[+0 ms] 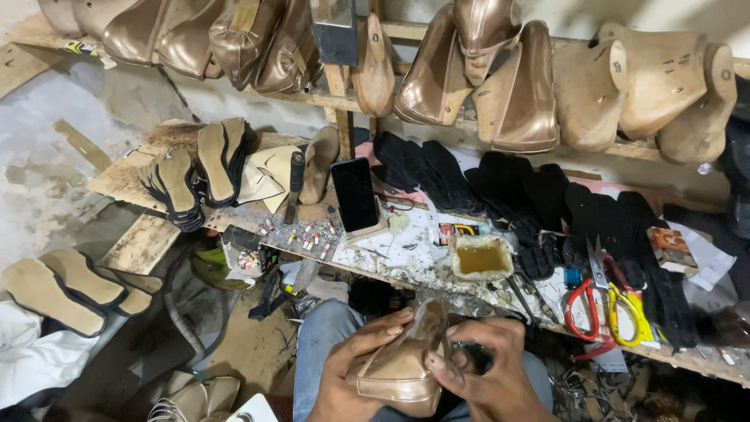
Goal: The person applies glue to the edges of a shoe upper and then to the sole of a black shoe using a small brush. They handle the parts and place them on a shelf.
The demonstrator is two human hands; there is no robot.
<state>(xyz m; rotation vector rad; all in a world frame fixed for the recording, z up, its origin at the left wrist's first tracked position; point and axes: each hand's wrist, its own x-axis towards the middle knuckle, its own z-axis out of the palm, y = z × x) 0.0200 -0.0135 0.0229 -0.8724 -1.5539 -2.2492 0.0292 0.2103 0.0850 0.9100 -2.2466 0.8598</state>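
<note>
Bronze shoe upper [402, 359], stretched over what seems to be a hard last, sits on the person's lap below the workbench edge [406, 275]. The left hand [351, 367] cups its side and sole, fingers wrapped closed around it. The right hand [488, 367] pinches the rim near the top and may also hold a small dark tool, though the view there is too murky to say. The piece looks light and rigid at its core, with a soft, smooth, somewhat slippery skin that creases easily; the firm heel and sole edges look the safest grip. On the bench, a small square tub [480, 259] holds yellowish glue, its rim crusted.
</note>
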